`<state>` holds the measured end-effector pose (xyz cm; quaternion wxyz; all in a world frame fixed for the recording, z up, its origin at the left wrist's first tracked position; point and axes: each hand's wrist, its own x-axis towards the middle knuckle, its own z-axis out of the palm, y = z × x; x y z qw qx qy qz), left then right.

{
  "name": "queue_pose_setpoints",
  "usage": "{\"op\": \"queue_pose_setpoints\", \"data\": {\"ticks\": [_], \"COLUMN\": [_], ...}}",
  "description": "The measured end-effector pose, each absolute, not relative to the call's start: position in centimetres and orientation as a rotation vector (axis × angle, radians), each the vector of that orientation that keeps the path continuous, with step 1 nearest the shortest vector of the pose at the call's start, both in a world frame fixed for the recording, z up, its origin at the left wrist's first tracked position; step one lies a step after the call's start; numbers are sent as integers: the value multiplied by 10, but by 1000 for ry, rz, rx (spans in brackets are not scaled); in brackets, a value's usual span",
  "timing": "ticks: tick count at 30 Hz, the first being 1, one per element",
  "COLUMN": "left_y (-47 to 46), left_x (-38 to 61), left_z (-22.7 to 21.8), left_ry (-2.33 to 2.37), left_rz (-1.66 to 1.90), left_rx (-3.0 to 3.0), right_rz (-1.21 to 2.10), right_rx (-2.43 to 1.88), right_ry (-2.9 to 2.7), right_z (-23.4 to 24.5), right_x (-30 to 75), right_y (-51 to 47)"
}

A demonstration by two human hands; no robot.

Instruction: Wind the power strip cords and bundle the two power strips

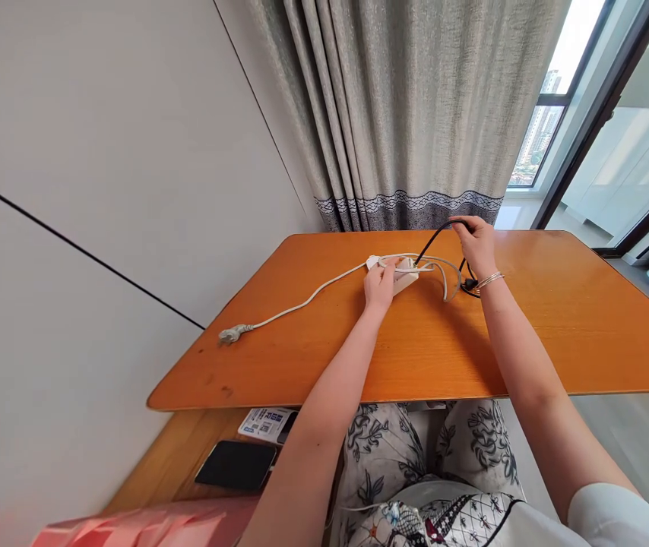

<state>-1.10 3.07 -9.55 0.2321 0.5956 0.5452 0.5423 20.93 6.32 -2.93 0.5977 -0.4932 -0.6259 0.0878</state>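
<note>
A white power strip (403,272) lies near the far middle of the orange wooden table (558,319). My left hand (380,287) rests on its near end, fingers curled over it. My right hand (477,241) is closed on a black cable (434,239) that runs down to the strip. The strip's white cord (313,292) trails left and ends in a grey plug (233,333) near the table's left corner. Thin white cables (444,272) loop beside the strip, and a black coil lies under my right wrist.
A grey curtain (404,114) hangs behind the table, with a window and glass door to the right. A lower wooden bench at the left holds a black phone (236,464) and a printed card (267,422). A pink cushion (147,526) lies below.
</note>
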Motion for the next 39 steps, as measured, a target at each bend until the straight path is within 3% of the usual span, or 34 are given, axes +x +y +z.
{"op": "queue_pose_setpoints", "data": {"ticks": [5,10,18,23,26,28,32,35,39], "left_y": [24,26,39,35,31,28,10,-10,-21], "left_x": [-2,-4,-20,-29,-28,-20,15,40,49], "left_z": [-97,-97,-96,-94,-88,-78,-42,-12,7], "left_ry": [1379,1646,1936,2027,2149,1962,1028,591,467], "left_rz": [1491,1339,714,688,890,1145,1431,1182,910], "left_rx": [1794,1819,1737,1806,1791,1830,2036,2065,1868], "right_rz": [184,311,248,204,189,188,109,36,46], "right_rx": [-1196,-1013,-817,-836,-849,-843,-840,-910,-948], "right_ry": [-1457,-1326,-1051,-976,-966,-968,-1140,-1321,-1396], "right_z": [-15,-10,4,16,25,30,34,33,33], "right_x": [196,199,249,275,269,256,225,210,208], "right_y": [68,71,65,46,28,16,-2,-8,-9]}}
